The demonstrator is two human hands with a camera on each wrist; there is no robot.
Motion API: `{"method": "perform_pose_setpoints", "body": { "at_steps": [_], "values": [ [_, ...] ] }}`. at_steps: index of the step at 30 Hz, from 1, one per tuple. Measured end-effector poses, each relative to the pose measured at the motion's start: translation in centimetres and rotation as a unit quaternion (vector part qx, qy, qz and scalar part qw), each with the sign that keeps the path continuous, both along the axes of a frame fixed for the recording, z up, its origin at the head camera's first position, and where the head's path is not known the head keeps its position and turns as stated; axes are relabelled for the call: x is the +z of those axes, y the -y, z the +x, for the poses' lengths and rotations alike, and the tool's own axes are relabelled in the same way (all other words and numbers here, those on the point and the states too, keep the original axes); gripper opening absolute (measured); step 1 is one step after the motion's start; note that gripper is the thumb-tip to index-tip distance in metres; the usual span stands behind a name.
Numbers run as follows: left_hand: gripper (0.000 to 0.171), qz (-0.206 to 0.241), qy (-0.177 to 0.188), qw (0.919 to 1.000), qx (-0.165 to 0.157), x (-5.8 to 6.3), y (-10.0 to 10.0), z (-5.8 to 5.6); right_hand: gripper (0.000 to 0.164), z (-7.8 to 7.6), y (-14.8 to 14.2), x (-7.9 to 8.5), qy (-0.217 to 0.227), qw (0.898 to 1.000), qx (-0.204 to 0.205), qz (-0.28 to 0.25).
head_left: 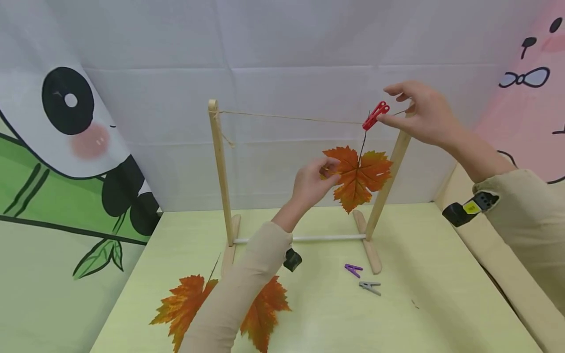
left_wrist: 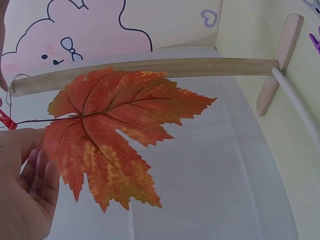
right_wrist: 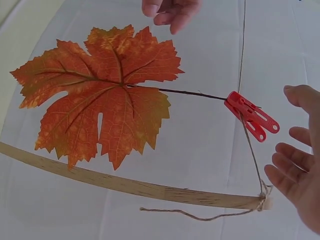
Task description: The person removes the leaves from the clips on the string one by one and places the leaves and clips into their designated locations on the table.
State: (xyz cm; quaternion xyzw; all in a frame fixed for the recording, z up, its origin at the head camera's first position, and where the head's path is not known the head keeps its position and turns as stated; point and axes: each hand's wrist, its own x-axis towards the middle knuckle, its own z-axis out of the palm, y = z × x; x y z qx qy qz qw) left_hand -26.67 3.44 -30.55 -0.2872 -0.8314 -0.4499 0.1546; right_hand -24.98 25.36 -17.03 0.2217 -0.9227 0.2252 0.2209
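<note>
A red clothespin (head_left: 374,116) is clipped on the string (head_left: 291,117) near its right end, holding the dark stem of an orange maple leaf (head_left: 356,184). The leaf hangs below the string. Beside the clothespin is my right hand (head_left: 430,116), thumb and fingers spread; the right wrist view shows a gap between this hand and the clothespin (right_wrist: 250,115). My left hand (head_left: 311,184) is at the leaf's left side, fingers loosely bent. In the right wrist view, the left hand's fingertips (right_wrist: 172,12) stand apart from the leaf and hold nothing.
The string runs between two wooden posts (head_left: 220,171) joined by a white rod (head_left: 328,238). On the table lie a purple clothespin (head_left: 353,269), a grey clothespin (head_left: 370,287) and more orange leaves (head_left: 267,311), partly hidden by my left sleeve.
</note>
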Motion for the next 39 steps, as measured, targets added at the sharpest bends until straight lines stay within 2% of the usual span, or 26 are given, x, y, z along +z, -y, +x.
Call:
{"method": "perform_pose_setpoints", "body": {
  "at_steps": [6, 9, 15, 23, 27, 30, 36, 39],
  "values": [
    [0.027, -0.016, -0.020, 0.9997, -0.002, 2.1, -0.8, -0.5, 0.050, -0.5, 0.1, 0.1, 0.013, 1.000, 0.006, -0.008],
    [0.029, -0.029, -0.024, 0.9993, 0.005, 2.6, -1.1, -0.6, 0.050, -0.6, 0.2, 0.2, 0.022, 1.000, 0.008, -0.007],
    [0.033, -0.033, -0.006, 0.9992, 0.022, 3.3, -2.1, -0.8, 0.052, -0.5, 0.3, 0.3, 0.032, 0.999, 0.009, 0.007],
    [0.037, 0.002, 0.029, 0.9995, 0.016, 3.8, -3.3, -1.2, 0.051, -0.4, 0.3, 0.3, 0.031, 0.999, 0.008, 0.011],
    [0.037, 0.010, 0.034, 0.9991, 0.021, 3.9, -3.6, -1.2, 0.052, -0.3, 0.2, 0.4, 0.032, 0.999, 0.004, 0.008],
    [0.037, 0.006, 0.032, 0.9992, 0.025, 3.8, -4.1, -1.4, 0.051, -0.3, 0.1, 0.4, 0.031, 0.999, 0.001, 0.007],
    [0.040, -0.024, 0.052, 0.9979, 0.030, 3.8, -5.4, -1.5, 0.050, -0.3, 0.0, 0.3, 0.034, 0.999, 0.004, 0.009],
    [0.039, -0.021, 0.058, 0.9978, 0.027, 3.6, -5.6, -1.4, 0.050, -0.3, -0.2, 0.1, 0.038, 0.999, 0.005, 0.008]
  ]
}}
